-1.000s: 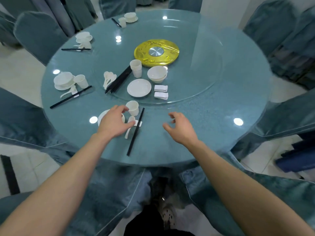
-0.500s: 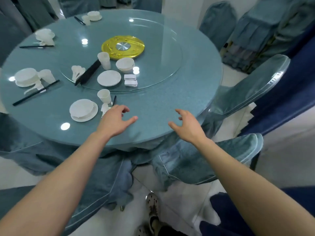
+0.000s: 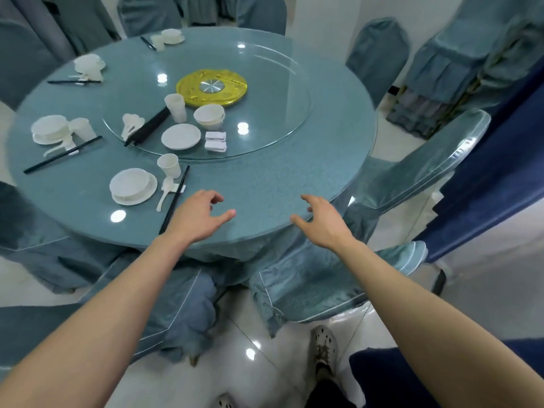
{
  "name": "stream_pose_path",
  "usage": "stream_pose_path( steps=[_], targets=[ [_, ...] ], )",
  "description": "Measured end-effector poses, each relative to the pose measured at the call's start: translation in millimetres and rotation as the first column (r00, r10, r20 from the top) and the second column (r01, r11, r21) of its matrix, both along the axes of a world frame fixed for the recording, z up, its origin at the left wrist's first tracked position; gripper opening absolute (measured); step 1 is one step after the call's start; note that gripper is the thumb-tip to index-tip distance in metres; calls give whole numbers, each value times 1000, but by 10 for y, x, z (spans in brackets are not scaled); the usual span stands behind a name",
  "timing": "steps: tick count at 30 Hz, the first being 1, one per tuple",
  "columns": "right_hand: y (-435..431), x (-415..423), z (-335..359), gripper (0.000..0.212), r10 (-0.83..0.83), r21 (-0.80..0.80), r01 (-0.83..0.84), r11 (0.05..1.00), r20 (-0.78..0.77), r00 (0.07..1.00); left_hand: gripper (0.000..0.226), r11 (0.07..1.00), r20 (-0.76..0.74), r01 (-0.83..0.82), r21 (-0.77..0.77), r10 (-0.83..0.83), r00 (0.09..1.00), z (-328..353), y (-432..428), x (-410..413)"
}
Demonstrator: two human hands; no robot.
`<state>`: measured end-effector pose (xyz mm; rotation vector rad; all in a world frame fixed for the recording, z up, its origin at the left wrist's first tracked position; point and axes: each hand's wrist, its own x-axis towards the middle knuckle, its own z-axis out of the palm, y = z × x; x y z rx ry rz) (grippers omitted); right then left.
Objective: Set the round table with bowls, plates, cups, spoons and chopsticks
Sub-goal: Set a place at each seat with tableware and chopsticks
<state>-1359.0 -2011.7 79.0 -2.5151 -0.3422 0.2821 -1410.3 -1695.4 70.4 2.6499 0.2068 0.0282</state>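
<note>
My left hand [image 3: 197, 217] hovers over the near edge of the round teal table [image 3: 270, 184], fingers relaxed, holding nothing. My right hand [image 3: 319, 219] hangs empty at the table's rim further right. Left of my left hand lies a laid setting: a white bowl on a plate [image 3: 133, 187], a cup [image 3: 169, 169], a spoon [image 3: 164, 192] and black chopsticks [image 3: 175, 199]. On the glass turntable [image 3: 279, 92] stand stacked cups [image 3: 176, 107], stacked bowls [image 3: 209, 115], a plate [image 3: 180, 136], spare spoons [image 3: 131, 125], bundled chopsticks [image 3: 148, 126] and white rests [image 3: 216, 141].
Three more laid settings sit at the table's left [image 3: 56, 134], far left [image 3: 88, 67] and far side [image 3: 169, 36]. A gold disc [image 3: 212, 87] marks the turntable's centre. Covered chairs [image 3: 412, 178] ring the table; one seat [image 3: 309, 278] is right below my hands. A stack of chairs stands at the right.
I have stepped to the right around the table, so the near setting now lies left of my left hand. Both hands stay empty and have drawn back to the table's edge.
</note>
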Motion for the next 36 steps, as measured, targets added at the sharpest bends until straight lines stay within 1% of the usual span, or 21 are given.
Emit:
stream_pose_path(
  steps=[3,6,11,15,17,22,28,30,36],
  targets=[
    [-206,368,-151,72,49,6,-48,999,-38,998,56,998,-17,-61,18,61,998,-50,-216,192],
    [-416,778,-271,71,114,0,-114,993,-82,990,56,991,-62,-132,-6,132,989,-148,-487,365],
    [-817,1300,-383,68,154,-23,-159,987,-135,979,54,984,-109,-177,-30,173,979,-275,-937,601],
    [-968,1582,-379,68,182,-42,-190,981,-138,973,54,978,-118,-209,-27,204,972,-299,-1077,754],
    [-1006,1711,-355,67,185,-42,-192,981,-132,974,53,974,-112,-221,-48,214,970,-269,-1125,855],
    [-1063,1874,-234,68,184,-59,-191,980,-106,977,50,972,-74,-221,-80,215,974,-137,-1123,1121],
    [-1147,2204,-122,67,181,-96,-186,978,-63,981,48,972,-2,-221,-84,222,975,-10,-1127,1416],
    [-1176,2313,-128,66,182,-100,-186,977,-53,982,47,973,-1,-219,-76,220,976,-20,-1145,1488],
    [-1335,2668,-290,64,220,-111,-229,967,-88,971,47,962,-40,-261,-79,258,965,-171,-1344,1721]
  ],
)
